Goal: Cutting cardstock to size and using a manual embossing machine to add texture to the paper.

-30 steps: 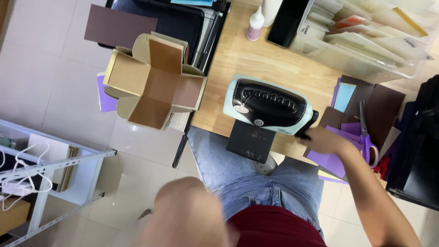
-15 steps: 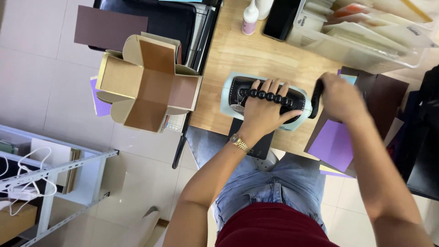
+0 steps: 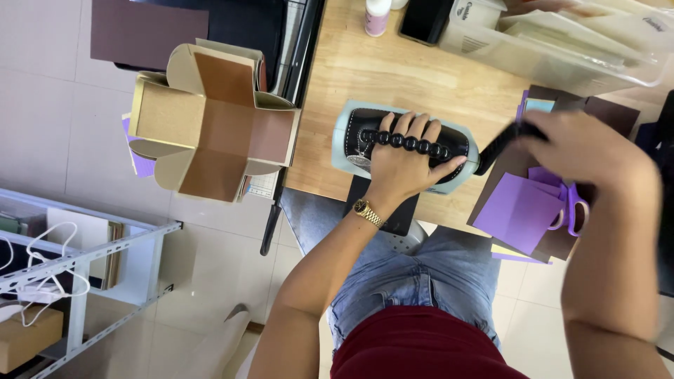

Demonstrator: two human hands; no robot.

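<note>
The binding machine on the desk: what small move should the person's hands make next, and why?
Probably push the black lever down. The right hand already grips it, while the left hand lies flat on the binding machine, steadying it on the desk.

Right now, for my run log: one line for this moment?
left hand: on binding machine | right hand: grips black lever | purple paper: beside
</note>
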